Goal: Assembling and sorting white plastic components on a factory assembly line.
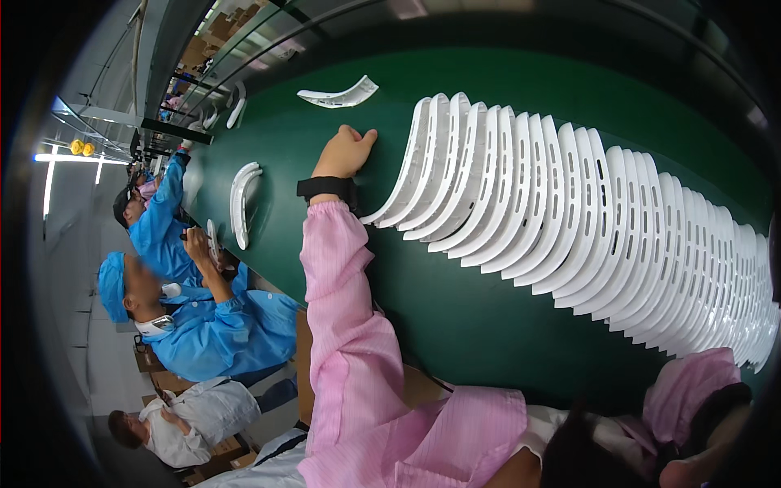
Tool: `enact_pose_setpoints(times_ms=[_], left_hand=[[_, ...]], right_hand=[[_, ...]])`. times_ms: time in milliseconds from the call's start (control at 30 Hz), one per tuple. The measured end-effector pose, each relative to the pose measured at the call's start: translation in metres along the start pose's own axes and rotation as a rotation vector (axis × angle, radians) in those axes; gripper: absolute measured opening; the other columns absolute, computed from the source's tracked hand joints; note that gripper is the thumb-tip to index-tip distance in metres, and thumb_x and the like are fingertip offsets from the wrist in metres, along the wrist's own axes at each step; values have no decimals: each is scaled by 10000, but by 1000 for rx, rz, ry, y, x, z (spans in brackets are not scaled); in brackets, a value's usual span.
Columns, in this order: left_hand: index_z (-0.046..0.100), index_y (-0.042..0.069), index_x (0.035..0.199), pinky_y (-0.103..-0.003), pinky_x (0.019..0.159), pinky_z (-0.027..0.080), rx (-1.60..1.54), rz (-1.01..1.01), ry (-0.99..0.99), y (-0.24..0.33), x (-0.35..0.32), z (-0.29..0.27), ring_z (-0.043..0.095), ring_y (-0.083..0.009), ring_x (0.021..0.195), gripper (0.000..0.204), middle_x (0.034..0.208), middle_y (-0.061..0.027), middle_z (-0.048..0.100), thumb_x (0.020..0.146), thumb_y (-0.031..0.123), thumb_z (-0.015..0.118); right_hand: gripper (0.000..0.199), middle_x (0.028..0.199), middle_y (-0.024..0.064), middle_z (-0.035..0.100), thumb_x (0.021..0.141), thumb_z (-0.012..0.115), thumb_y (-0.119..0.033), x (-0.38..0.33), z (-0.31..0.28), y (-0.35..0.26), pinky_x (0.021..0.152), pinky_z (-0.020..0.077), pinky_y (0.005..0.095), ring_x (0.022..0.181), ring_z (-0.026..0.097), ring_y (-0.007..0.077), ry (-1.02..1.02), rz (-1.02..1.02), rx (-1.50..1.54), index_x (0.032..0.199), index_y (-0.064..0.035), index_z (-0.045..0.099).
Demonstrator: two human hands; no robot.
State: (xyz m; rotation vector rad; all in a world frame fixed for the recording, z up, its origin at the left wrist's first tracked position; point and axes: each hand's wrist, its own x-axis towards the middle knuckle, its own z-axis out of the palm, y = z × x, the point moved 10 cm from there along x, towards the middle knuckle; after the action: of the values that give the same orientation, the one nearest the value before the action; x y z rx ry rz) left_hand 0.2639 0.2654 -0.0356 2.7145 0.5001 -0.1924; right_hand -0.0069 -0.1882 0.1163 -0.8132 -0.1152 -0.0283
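Shells, white and slotted, stand on edge in 1 long leaning row [569, 211] across the green belt [455, 317], each propped on its neighbour so the whole row holds together. At the row's 9 o'clock end the left hand [346, 152], pink-sleeved with a black wristband, rests curled on the belt, fingertips just beside the first shell, gripping nothing. Right hand [700, 464] sits at 5 o'clock, blurred at the rim; I cannot tell its spread. A lone shell [338, 93] lies flat at 12 o'clock.
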Motion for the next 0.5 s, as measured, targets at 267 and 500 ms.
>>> enact_pose_setpoints(times_ms=[267, 500], left_hand=[[558, -24, 1032, -388, 734, 491, 52, 82, 70, -2, 1, 2, 626, -321, 814, 506, 899, -190, 654, 878, 456, 599], [562, -18, 997, -348, 579, 504, 73, 88, 100, 2, 0, 3, 629, -247, 622, 481, 797, -154, 650, 886, 447, 602]], right_hand=[[791, 1542, 139, 60, 964, 433, -486, 14, 15, 22, 817, 548, 459, 734, 676, 304, -151, 2, 137, 1525, -127, 7], [790, 1533, 139, 85, 963, 418, -492, 23, 26, 35, 815, 540, 474, 722, 672, 308, -252, 34, 192, 1524, -119, 6]])
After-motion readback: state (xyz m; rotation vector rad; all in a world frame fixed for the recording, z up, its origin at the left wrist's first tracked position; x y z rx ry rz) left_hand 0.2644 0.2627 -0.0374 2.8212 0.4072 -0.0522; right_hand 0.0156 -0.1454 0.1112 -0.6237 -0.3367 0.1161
